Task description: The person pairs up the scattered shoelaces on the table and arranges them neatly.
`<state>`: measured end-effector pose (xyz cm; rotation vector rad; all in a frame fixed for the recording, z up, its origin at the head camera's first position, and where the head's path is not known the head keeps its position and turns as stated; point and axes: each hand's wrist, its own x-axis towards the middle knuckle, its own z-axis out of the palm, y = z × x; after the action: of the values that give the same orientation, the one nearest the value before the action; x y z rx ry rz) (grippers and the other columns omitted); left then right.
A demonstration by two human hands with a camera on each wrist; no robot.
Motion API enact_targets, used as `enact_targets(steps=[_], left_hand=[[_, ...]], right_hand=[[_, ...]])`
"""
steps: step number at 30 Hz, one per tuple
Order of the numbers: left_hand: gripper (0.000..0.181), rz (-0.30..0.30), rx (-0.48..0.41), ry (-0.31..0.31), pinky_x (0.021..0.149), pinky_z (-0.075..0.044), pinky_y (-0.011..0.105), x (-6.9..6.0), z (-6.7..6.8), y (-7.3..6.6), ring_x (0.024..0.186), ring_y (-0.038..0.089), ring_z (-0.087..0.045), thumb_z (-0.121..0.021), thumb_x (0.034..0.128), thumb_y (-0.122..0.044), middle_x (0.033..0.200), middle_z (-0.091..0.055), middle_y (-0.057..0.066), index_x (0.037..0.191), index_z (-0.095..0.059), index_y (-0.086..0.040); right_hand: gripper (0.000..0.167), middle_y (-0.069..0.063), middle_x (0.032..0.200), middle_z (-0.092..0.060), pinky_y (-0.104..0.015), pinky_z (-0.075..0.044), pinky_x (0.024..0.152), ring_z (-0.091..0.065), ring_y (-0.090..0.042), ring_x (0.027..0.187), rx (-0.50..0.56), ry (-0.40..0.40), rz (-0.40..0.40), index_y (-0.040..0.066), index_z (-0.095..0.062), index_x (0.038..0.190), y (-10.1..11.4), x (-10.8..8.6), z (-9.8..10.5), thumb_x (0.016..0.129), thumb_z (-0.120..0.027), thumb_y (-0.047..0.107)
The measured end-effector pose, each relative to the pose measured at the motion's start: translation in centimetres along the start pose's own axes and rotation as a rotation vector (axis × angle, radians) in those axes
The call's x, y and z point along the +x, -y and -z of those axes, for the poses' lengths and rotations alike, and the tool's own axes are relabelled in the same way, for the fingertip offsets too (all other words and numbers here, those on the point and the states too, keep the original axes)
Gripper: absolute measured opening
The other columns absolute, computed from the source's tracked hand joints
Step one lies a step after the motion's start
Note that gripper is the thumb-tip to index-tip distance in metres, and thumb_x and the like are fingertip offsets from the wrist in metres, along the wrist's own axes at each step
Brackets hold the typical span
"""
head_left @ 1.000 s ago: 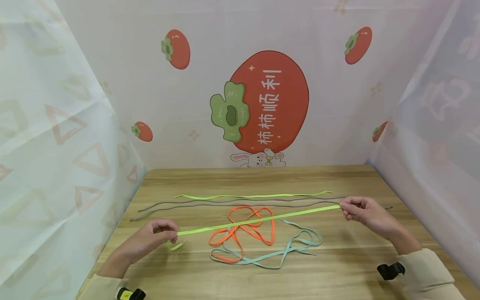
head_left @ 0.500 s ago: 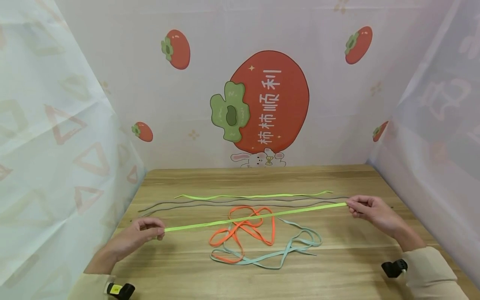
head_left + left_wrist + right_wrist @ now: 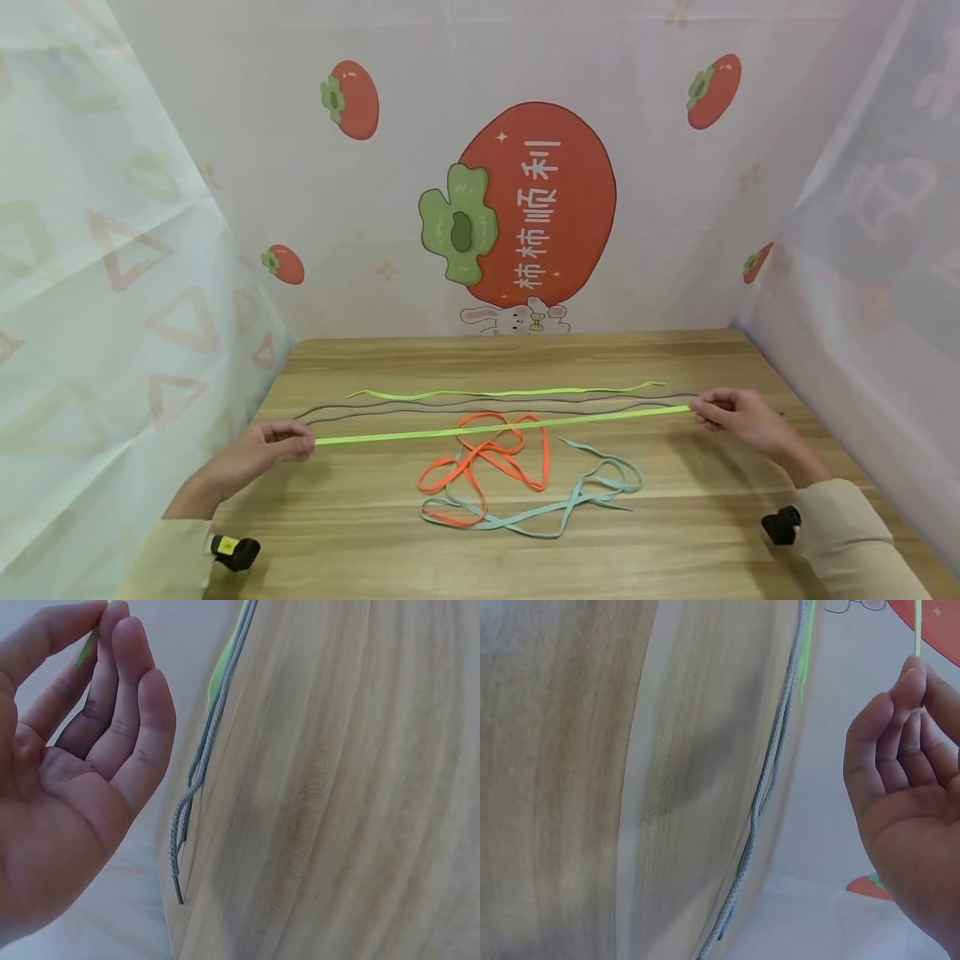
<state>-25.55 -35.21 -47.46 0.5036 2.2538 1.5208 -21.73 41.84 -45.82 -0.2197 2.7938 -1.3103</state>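
Observation:
A yellow-green lace (image 3: 502, 427) is stretched nearly straight between both hands. The left hand (image 3: 258, 458) pinches its left end between thumb and finger; in the left wrist view a short tip of lace (image 3: 87, 648) pokes out past the fingers of that hand (image 3: 82, 750). Its right end is pinched by the right hand (image 3: 750, 422), seen also in the right wrist view (image 3: 911, 780). Beneath the stretched lace, an orange lace (image 3: 546, 458) lies loosely looped on the table, partly over a light blue lace (image 3: 573, 502).
Behind the held lace, a grey cord (image 3: 420, 408) runs across the wooden table (image 3: 495, 575) in two long strands. Another yellow-green lace (image 3: 487, 393) lies farther back. Printed sheets stand at the back (image 3: 360, 192) and both sides.
The left hand has moved left and away from the body, and the lace now looks more level. Its dangling left tail no longer shows in the head view. The right hand shifted slightly right.

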Motion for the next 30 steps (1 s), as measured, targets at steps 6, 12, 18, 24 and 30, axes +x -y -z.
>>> enact_targets(steps=[6,12,18,24,30], left_hand=[[0.033,0.011,0.130,-0.115,0.088,-0.062,0.032,1.4,0.1,0.0,0.098,0.019,-0.073,-0.068,0.1050,-0.021,0.109,-0.075,0.012,0.121,-0.070,0.008],[0.031,-0.008,0.266,-0.229,0.077,-0.058,0.028,3.4,-0.1,-0.1,0.087,0.010,-0.069,-0.075,0.1002,-0.029,0.102,-0.077,0.013,0.113,-0.078,-0.001],[0.031,0.025,0.430,-0.329,0.066,-0.051,0.026,6.0,0.1,-0.2,0.077,0.012,-0.064,-0.079,0.0957,-0.041,0.093,-0.078,0.007,0.102,-0.082,-0.010],[0.030,0.040,0.534,-0.376,0.061,-0.048,0.025,7.7,0.4,-0.5,0.071,0.012,-0.060,-0.081,0.0943,-0.041,0.089,-0.079,0.010,0.094,-0.082,-0.011],[0.029,0.041,0.556,-0.411,0.062,-0.050,0.029,9.4,0.3,-1.2,0.072,0.018,-0.063,-0.081,0.0947,-0.036,0.090,-0.078,0.014,0.095,-0.081,-0.007]], right_hand=[[0.030,-0.006,0.081,-0.063,-0.027,-0.046,0.061,-0.052,-0.010,0.066,-0.143,-0.057,0.039,-0.001,-0.069,0.102,-0.2,1.1,-0.6,0.110,-0.060,0.027],[0.026,-0.005,0.074,-0.063,-0.025,-0.041,0.056,-0.047,-0.005,0.061,-0.305,-0.121,0.044,0.006,-0.069,0.090,-0.5,3.0,-1.3,0.107,-0.064,0.024],[0.023,-0.007,0.078,-0.069,-0.027,-0.042,0.057,-0.053,-0.013,0.066,-0.379,-0.173,-0.011,0.000,-0.072,0.097,-0.8,4.5,-1.7,0.106,-0.066,0.020],[0.025,-0.006,0.074,-0.066,-0.030,-0.041,0.057,-0.050,-0.017,0.063,-0.424,-0.218,-0.014,-0.001,-0.070,0.094,-0.3,5.6,-2.0,0.106,-0.067,0.020],[0.024,-0.007,0.074,-0.062,-0.031,-0.040,0.055,-0.049,-0.018,0.062,-0.426,-0.275,-0.008,-0.002,-0.068,0.091,0.0,6.6,-2.0,0.105,-0.066,0.017]])
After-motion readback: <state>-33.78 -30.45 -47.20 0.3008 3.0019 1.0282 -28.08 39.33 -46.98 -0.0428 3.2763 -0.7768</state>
